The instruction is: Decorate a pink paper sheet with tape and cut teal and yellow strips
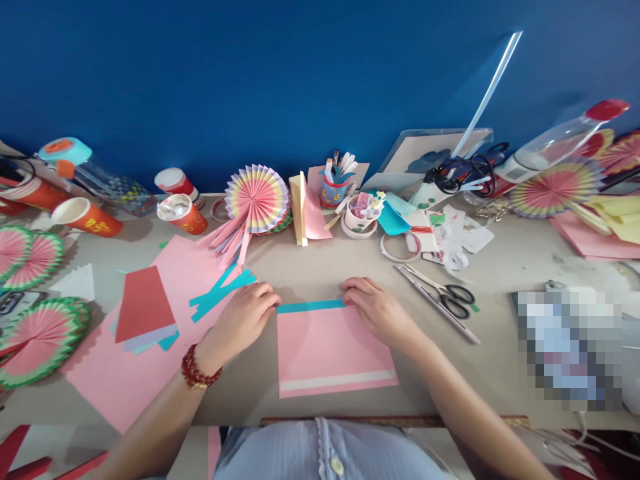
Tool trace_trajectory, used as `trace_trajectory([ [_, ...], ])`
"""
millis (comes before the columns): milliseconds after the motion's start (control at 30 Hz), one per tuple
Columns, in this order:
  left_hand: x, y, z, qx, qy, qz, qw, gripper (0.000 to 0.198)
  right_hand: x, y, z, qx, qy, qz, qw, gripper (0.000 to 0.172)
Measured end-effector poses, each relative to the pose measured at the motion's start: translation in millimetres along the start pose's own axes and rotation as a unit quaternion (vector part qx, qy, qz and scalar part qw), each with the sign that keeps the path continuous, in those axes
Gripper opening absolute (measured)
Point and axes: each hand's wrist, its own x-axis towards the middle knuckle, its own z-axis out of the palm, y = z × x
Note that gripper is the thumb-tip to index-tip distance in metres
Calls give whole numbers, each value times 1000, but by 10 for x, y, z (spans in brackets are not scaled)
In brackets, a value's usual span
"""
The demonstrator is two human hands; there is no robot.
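Observation:
A pink paper sheet (327, 350) lies flat in front of me, with a teal paper strip (310, 306) along its far edge and a white strip near its near edge. My left hand (247, 317) has its fingers curled and pinches the left end of the teal strip at the sheet's corner. My right hand (377, 310) presses the strip's right end with its fingertips bent down. A red bead bracelet (197, 370) sits on my left wrist.
Black-handled scissors (445, 297) lie right of the sheet. Loose teal strips (220, 293), a red sheet (145, 303) and a big pink sheet (115, 380) lie left. Folded paper fans (257, 200), paper cups (87, 217), a pen cup (334, 187) and tape rolls crowd the back.

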Motion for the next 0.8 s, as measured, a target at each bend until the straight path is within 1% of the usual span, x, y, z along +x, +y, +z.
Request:
trace_trajectory([
  [100, -48, 24, 0, 25, 4, 10, 1000, 22, -6, -1, 17, -6, 8, -5, 1000, 30],
  [267, -122, 34, 43, 85, 26, 29, 996, 25, -26, 14, 50, -15, 12, -14, 1000, 28],
  [400, -211, 24, 76, 134, 36, 60, 988, 28, -56, 9, 74, -27, 10, -11, 1000, 27],
  [533, -334, -27, 148, 161, 62, 105, 979, 32, -78, 7, 92, -38, 13, -16, 999, 26],
  [667, -423, -132, 192, 158, 70, 140, 975, 39, -73, 8, 96, -42, 19, -12, 999, 26],
  [733, -436, -211, 158, 138, 98, 127, 977, 37, -66, 6, 98, -40, 22, -10, 999, 26],
  [767, -434, -259, 127, 133, 124, 100, 978, 35, -64, 5, 98, -39, 22, -12, 999, 25],
  [800, -426, -312, 90, 136, 152, 59, 977, 31, -62, 4, 99, -37, 23, -15, 999, 25],
])
